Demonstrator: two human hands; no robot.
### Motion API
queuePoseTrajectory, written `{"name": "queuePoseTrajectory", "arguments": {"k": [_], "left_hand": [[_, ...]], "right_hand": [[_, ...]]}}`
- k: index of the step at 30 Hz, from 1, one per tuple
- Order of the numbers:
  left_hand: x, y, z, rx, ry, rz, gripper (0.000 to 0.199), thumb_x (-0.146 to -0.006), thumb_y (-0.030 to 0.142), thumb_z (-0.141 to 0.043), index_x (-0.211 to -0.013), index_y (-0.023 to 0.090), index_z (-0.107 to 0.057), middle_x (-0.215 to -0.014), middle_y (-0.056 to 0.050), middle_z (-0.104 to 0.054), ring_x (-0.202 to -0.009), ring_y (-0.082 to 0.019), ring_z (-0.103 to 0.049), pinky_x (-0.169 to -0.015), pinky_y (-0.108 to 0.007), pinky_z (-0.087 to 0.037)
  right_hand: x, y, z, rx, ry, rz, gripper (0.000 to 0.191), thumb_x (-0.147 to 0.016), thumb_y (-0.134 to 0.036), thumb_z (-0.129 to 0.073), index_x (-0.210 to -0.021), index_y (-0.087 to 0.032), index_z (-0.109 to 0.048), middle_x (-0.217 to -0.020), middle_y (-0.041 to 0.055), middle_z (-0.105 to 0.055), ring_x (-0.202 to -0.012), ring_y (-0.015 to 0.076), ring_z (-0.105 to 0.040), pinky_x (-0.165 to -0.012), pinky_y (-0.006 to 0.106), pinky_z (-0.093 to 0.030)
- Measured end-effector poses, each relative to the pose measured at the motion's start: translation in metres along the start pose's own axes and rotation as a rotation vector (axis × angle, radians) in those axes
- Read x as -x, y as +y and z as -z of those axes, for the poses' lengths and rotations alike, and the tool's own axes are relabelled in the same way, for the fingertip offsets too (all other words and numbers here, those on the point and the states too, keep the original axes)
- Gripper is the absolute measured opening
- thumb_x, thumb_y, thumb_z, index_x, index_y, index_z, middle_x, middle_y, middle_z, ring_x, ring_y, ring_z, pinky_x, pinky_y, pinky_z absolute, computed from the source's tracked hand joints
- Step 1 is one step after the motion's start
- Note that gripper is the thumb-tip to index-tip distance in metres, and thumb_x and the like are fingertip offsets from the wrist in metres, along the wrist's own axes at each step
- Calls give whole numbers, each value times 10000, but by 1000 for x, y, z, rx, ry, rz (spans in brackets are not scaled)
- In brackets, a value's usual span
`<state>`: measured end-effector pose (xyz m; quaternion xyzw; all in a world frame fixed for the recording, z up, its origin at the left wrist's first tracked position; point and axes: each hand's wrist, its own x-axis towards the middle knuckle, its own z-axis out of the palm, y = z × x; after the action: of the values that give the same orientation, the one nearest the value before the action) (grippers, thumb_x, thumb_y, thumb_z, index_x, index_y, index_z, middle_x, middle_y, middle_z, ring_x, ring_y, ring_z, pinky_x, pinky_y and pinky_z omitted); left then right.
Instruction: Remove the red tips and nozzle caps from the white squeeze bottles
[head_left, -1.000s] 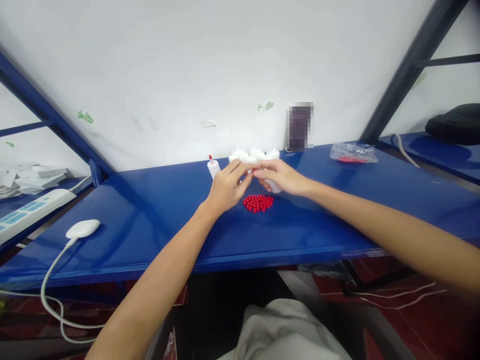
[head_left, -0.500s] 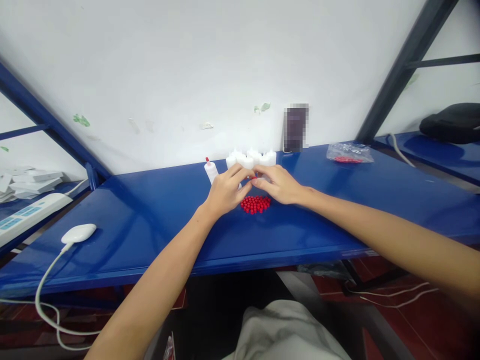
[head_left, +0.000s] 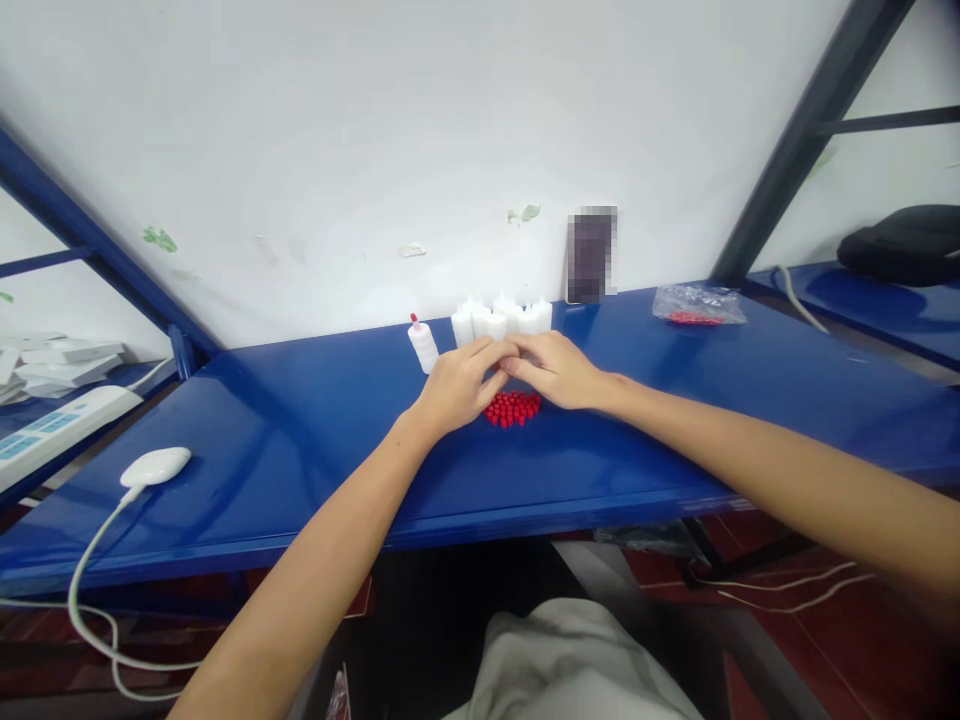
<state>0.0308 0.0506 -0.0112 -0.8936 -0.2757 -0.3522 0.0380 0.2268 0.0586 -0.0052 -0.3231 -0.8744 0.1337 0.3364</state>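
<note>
My left hand (head_left: 461,385) and my right hand (head_left: 559,370) meet over the table, fingers curled and fingertips touching. A small red cap showed between the fingertips a moment ago; the fingers now cover it. My right hand is closed in a pinch there. Whatever my left hand grips is hidden. Just below lies a cluster of small red caps (head_left: 513,408). Behind the hands stand several white bottles (head_left: 491,323) in a group. To their left, one white bottle (head_left: 423,348) with a red-tipped nozzle stands apart.
On the blue table (head_left: 315,430), a clear bag (head_left: 701,306) with red pieces lies at right. A phone-like dark panel (head_left: 591,255) leans on the wall. A white charger (head_left: 156,466) with a cable lies at left, near a power strip (head_left: 67,430).
My fingers have closed further together, hiding the red bit between them. My left hand has dropped slightly, showing more of the lone bottle. The caps and bottles stay in place.
</note>
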Motion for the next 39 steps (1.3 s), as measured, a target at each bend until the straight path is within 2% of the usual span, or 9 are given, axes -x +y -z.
{"name": "queuePoseTrajectory", "arguments": {"k": [5, 12, 19, 24, 27, 30, 34, 39], "left_hand": [[-1, 1, 2, 35, -38, 34, 145, -980, 206, -486, -1036, 179, -617, -907, -44, -681, -760, -152, -602, -693, -277, -460], [-1, 2, 4, 66, -118, 64, 213, -964, 176, -479, -1109, 181, -635, -820, -23, -685, -641, -132, -568, -621, -258, -421], [-1, 5, 2, 112, -91, 88, 209, -958, 159, -460, -1094, 169, -618, -755, -8, -624, -622, -130, -516, -608, -254, -395], [-1, 4, 0, 145, -85, 97, 179, -948, 163, -483, -1068, 173, -615, -725, 6, -576, -621, -126, -481, -611, -250, -388], [-1, 3, 0, 160, -81, 91, 170, -940, 148, -476, -1032, 172, -617, -730, 6, -576, -625, -123, -483, -611, -247, -380], [-1, 3, 1, 172, -75, 105, 189, -964, 155, -441, -1075, 181, -591, -741, 9, -591, -613, -118, -494, -613, -248, -376], [0, 0, 4, 95, -22, 214, 178, -1022, 259, -389, -1127, 196, -519, -686, 24, -580, -579, -131, -508, -606, -264, -368], [1, -11, 6, -87, 91, 410, 172, -1021, 275, -358, -1038, 192, -507, -675, 4, -589, -595, -160, -535, -611, -292, -358]], "right_hand": [[0, 1, 1, 5, -3, -15, 297, -957, -412, -455, -855, -187, -619, -737, -1, -600, -653, 134, -466, -639, 284, -293], [-2, 2, 2, -28, 0, -32, 265, -918, -378, -490, -762, -182, -576, -690, -9, -567, -650, 133, -465, -640, 284, -306], [-2, -2, 4, -34, -47, -7, 204, -943, -300, -414, -850, -189, -557, -763, 8, -602, -673, 144, -496, -652, 293, -323], [-2, -3, 3, -68, -59, -18, 178, -947, -276, -406, -872, -186, -540, -738, 1, -576, -654, 140, -494, -644, 291, -329], [-1, -2, 1, -86, -50, -3, 200, -972, -305, -408, -894, -186, -548, -768, 7, -598, -670, 143, -513, -653, 288, -343], [-2, 3, -2, -92, -23, 6, 269, -1006, -403, -406, -959, -191, -564, -797, 13, -619, -692, 150, -533, -673, 289, -360], [-4, 12, -5, -82, 21, -50, 387, -1001, -534, -401, -1023, -195, -587, -721, -6, -577, -647, 143, -506, -653, 284, -358], [-6, 17, -4, -44, 176, -167, 386, -795, -544, -702, -913, -181, -645, -614, -41, -523, -587, 126, -473, -628, 273, -347]]}}
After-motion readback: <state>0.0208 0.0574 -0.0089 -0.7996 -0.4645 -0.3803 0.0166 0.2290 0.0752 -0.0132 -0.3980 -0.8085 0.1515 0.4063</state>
